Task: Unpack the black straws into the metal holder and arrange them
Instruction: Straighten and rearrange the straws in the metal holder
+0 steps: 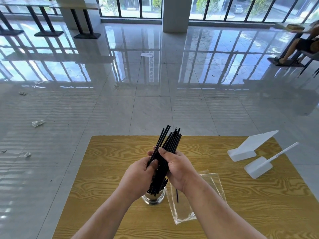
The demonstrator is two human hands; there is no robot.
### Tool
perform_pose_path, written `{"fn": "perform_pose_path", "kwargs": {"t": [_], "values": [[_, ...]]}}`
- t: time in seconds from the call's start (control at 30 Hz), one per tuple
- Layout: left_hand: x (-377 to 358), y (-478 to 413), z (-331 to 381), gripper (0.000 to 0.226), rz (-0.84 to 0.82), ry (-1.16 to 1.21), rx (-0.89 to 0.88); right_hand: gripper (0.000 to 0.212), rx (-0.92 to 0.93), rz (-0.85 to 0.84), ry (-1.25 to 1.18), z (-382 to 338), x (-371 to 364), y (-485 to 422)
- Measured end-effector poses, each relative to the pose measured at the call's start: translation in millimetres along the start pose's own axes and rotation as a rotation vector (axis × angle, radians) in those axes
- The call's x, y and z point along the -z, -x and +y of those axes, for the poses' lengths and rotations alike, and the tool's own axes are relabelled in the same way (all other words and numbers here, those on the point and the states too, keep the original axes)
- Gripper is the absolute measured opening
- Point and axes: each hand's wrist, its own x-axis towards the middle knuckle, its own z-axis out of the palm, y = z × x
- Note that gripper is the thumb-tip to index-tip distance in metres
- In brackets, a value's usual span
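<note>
A bundle of black straws (170, 141) stands in the metal holder (153, 198) near the middle of the wooden table (241, 195). Their tops fan out above my hands. My left hand (138, 176) grips the bundle from the left, fingers curled round some straws. My right hand (174, 167) holds it from the right, thumb across the front. The holder's rim is mostly hidden behind my left wrist. A clear plastic wrapper (186, 209) lies flat right of the holder with a single black straw (177, 195) inside it.
Two white plastic sign stands (248, 149) (259, 167) sit at the table's right side. The table's far edge lies just beyond the straws. Paper scraps litter the tiled floor to the left. A seated person is at the far right.
</note>
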Motion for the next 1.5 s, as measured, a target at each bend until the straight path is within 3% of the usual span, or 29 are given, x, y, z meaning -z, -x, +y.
{"fn": "perform_pose_path", "kwargs": {"t": [0.27,0.37,0.53,0.6,0.7,0.9,1.03,1.17,1.2,1.3,1.4,1.5], "values": [[14.8,-2.1,-2.7,0.026,0.158,-0.423,-0.099,0.033,0.026,-0.003,0.009,1.9,7.2,-1.2],[25.4,-5.9,-4.0,0.023,0.250,-0.471,-0.151,0.028,0.043,0.030,-0.009,-2.2,8.3,-1.7],[45.1,-8.5,-2.3,0.023,0.148,-0.528,-0.388,0.016,-0.025,0.095,0.021,-9.7,12.2,-0.3],[54.4,-10.3,1.3,0.037,0.092,-0.674,-0.557,0.011,-0.091,0.037,0.041,-13.1,17.3,1.4],[63.7,-14.4,11.0,0.058,0.057,-0.863,-0.727,0.023,-0.173,-0.156,0.132,-14.1,25.5,4.0],[71.7,-23.0,23.5,0.037,0.090,-1.029,-0.923,0.058,-0.293,-0.434,0.201,-18.3,32.4,12.0],[55.0,-22.5,26.5,0.027,0.056,-1.210,-0.945,0.045,-0.274,-0.493,0.481,-18.5,18.9,12.1],[42.7,-22.8,27.6,0.009,0.146,-1.131,-0.959,0.009,-0.217,-0.403,0.598,-16.2,15.3,4.4],[41.0,-22.6,27.7,0.013,0.174,-1.110,-0.947,0.011,-0.180,-0.371,0.644,-17.9,16.5,3.0],[38.3,-21.3,28.4,0.060,0.238,-1.064,-0.872,0.012,-0.089,-0.309,0.658,-21.7,18.8,-0.1],[40.5,-20.3,30.2,0.093,0.273,-0.912,-0.736,0.019,-0.029,-0.274,0.677,-22.7,17.7,-1.3],[42.2,-21.0,27.9,0.097,0.204,-0.653,-0.515,0.037,0.018,-0.221,0.752,-20.0,14.3,-3.9]]}}
